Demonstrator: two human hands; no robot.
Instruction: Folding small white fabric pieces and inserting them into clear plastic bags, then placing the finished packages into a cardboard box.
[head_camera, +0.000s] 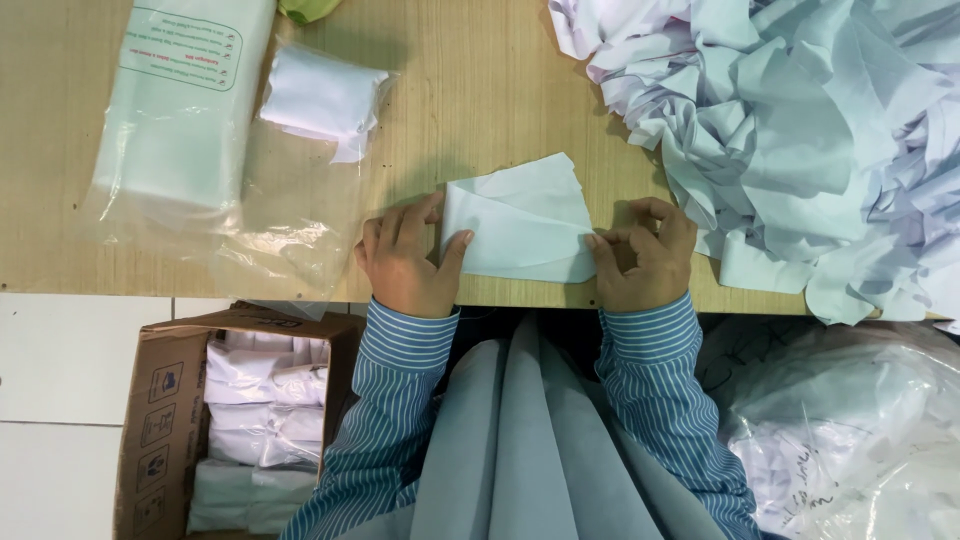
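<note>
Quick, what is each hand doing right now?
Left hand: closed on the left edge of the folded pale green cloth piece, thumb on top.
Right hand: fingers pinching the same cloth's right edge.

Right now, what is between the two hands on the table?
In the head view, a folded pale cloth lies between the left hand and right hand; both pinch its edges.

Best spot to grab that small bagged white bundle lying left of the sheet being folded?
Probably the white bundle itself, pinched across its short width from above. It lies flat on the table, clear of both hands; the loose clear plastic trailing below it looks slack and likely to slip.
</note>
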